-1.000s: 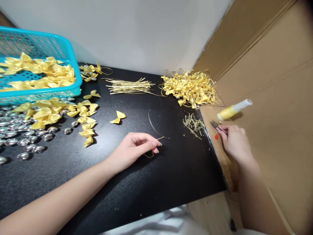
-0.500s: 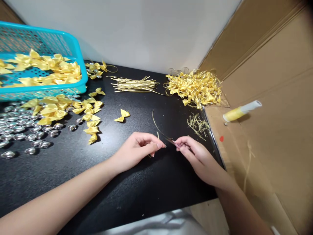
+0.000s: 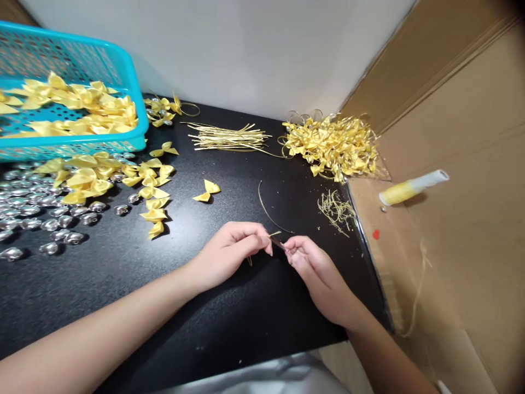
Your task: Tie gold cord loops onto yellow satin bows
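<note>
My left hand (image 3: pixel 232 251) is closed, thumb against fingers, on a thin gold cord (image 3: pixel 275 234). One end of it sticks out past the fingertips and a bit of a loop shows below them. In my right hand (image 3: pixel 322 276) a small pointed metal tool (image 3: pixel 278 243) is pinched, its tip at the left fingertips by the cord end; its exact kind is hard to make out. A curved loose gold cord (image 3: pixel 264 205) lies just beyond the hands. Farther left rests a single yellow ribbon bow (image 3: pixel 208 190).
A turquoise basket (image 3: pixel 139 104) of yellow bows stands back left, with silver beads (image 3: pixel 49 225) and more bows (image 3: pixel 86 180) before it. Behind are a bundle of gold cords (image 3: pixel 227 138) and a heap of finished bow loops (image 3: pixel 332 143). Cord clippings (image 3: pixel 337 212) lie right, near cardboard (image 3: pixel 463 137).
My right hand has moved left, bringing the tool's tip to the left fingertips. The cord end there now points right instead of up. The view has shifted slightly.
</note>
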`<action>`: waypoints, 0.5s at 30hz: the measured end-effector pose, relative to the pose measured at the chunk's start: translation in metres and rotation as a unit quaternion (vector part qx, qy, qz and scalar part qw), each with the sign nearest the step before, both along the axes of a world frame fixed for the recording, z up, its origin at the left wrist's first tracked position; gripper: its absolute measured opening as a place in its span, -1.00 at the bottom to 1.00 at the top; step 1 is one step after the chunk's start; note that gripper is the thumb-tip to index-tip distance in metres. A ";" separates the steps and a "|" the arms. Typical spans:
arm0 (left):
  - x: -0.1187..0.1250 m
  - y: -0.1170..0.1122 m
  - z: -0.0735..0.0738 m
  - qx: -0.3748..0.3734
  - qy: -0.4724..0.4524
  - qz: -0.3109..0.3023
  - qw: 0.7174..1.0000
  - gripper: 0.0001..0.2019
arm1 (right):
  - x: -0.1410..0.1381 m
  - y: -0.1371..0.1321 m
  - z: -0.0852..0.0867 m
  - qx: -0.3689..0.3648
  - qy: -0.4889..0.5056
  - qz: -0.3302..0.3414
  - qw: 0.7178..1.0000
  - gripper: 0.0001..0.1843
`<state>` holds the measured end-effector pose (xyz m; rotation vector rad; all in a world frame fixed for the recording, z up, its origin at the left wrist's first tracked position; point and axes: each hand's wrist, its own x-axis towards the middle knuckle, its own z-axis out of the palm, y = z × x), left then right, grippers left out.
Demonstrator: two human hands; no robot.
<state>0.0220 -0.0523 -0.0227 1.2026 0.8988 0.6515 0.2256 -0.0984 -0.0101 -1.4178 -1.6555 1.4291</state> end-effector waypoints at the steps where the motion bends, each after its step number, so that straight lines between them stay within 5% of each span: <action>1: 0.000 0.000 0.000 -0.001 0.002 -0.002 1.000 -0.77 | -0.002 0.000 -0.001 0.005 0.006 -0.003 1.000 -0.82; 15: 0.001 0.002 0.002 0.019 0.033 -0.006 0.999 -0.76 | -0.010 0.000 -0.005 0.002 0.008 -0.028 1.000 -0.80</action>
